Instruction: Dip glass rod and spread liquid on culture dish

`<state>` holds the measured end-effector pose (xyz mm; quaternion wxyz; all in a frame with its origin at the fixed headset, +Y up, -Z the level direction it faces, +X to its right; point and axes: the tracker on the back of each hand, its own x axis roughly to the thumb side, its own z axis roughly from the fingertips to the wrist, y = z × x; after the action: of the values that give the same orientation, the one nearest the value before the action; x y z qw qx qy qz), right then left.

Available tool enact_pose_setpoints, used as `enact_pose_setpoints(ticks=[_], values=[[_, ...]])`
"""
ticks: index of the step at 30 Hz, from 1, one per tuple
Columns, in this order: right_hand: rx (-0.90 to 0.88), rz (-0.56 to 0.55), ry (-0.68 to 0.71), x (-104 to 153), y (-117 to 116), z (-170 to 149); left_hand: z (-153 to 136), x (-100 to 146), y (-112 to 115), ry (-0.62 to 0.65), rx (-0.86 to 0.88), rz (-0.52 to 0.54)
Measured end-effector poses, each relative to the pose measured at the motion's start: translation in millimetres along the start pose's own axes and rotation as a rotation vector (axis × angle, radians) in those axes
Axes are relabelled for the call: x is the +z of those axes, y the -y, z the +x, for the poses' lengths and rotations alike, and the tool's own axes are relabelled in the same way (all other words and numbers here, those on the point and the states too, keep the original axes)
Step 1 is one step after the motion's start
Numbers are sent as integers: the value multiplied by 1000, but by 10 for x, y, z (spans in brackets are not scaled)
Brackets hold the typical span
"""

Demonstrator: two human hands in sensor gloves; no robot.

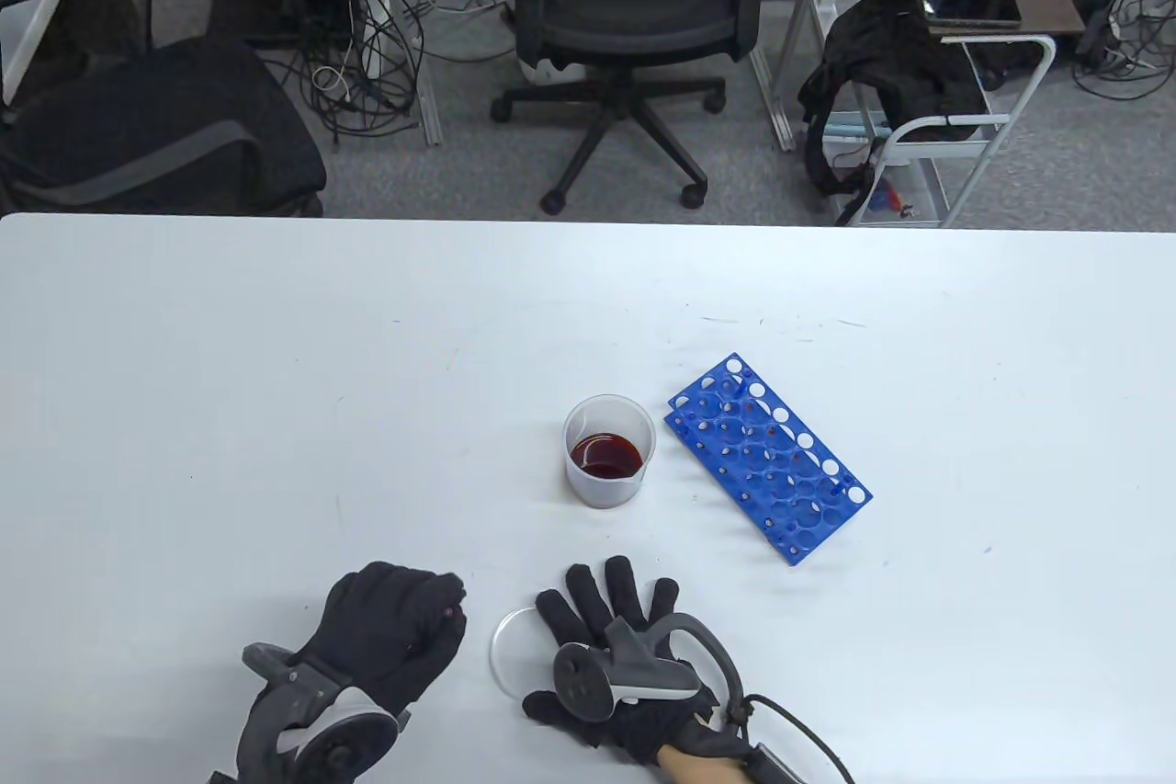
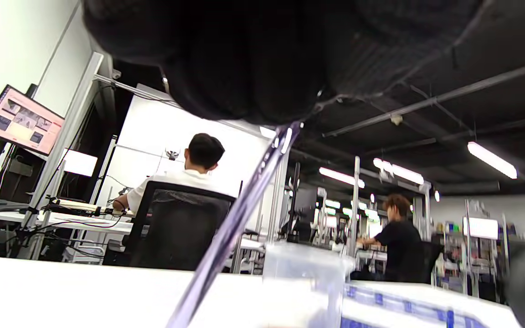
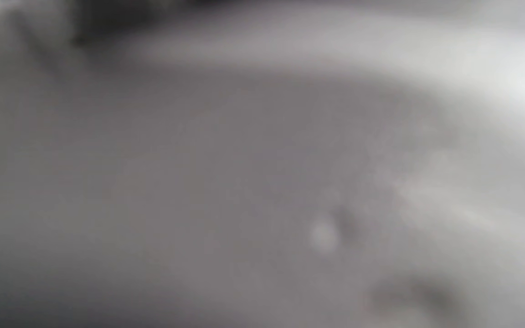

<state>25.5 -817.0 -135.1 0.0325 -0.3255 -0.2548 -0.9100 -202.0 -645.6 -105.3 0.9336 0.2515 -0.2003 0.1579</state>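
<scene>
A clear plastic beaker [image 1: 608, 462] holding dark red liquid stands mid-table; it also shows blurred in the left wrist view [image 2: 306, 278]. A clear culture dish [image 1: 513, 648] lies near the front edge, mostly covered by my right hand [image 1: 614, 637], which rests flat on it with fingers spread. My left hand [image 1: 404, 628] is curled into a fist just left of the dish and grips a clear glass rod [image 2: 239, 218], which runs down toward the table in the left wrist view. The rod is hidden in the table view. The right wrist view is a grey blur.
A blue test-tube rack [image 1: 767, 456] lies at an angle right of the beaker, also seen low in the left wrist view [image 2: 408, 305]. Office chairs [image 1: 634, 3] and a cart [image 1: 937, 131] stand beyond the table's far edge [image 1: 588, 220].
</scene>
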Motion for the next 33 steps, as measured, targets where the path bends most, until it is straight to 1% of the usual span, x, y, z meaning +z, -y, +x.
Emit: enact_pose_setpoints(ticks=[2,4,6,8,9,12,14,17,21,22,26,30,31,33], values=[[0,1,0,0,2,1,-17,-231,-69,-27,100,36],[0,0,0,0,3,1,0,-451,-115,-40,147,56],[0,-3,-1,-1,5,2,32,-648,-131,-46,168,70],[2,-5,-2,-2,6,3,80,-854,-101,-58,209,66],[1,-6,-2,-3,6,3,113,-969,-53,-64,229,50],[1,-8,-1,-5,7,4,205,-1211,119,-71,245,2],[2,-10,-2,-6,7,5,272,-1358,278,-73,237,-40],[3,-14,-3,-6,8,6,382,-1572,597,-79,205,-146],[3,-18,-4,-7,8,8,486,-1753,1013,-67,53,-290],[3,-19,-5,-7,9,8,501,-1783,1110,-62,23,-310],[3,-18,-4,-6,9,8,531,-1835,1393,-71,-27,-411],[4,-22,-6,-1,15,11,535,-1813,1591,-65,-78,-460],[3,-22,-6,-1,15,12,542,-1805,1594,-64,-74,-439],[3,-22,-5,-2,14,11,553,-1822,1589,-63,-83,-461]])
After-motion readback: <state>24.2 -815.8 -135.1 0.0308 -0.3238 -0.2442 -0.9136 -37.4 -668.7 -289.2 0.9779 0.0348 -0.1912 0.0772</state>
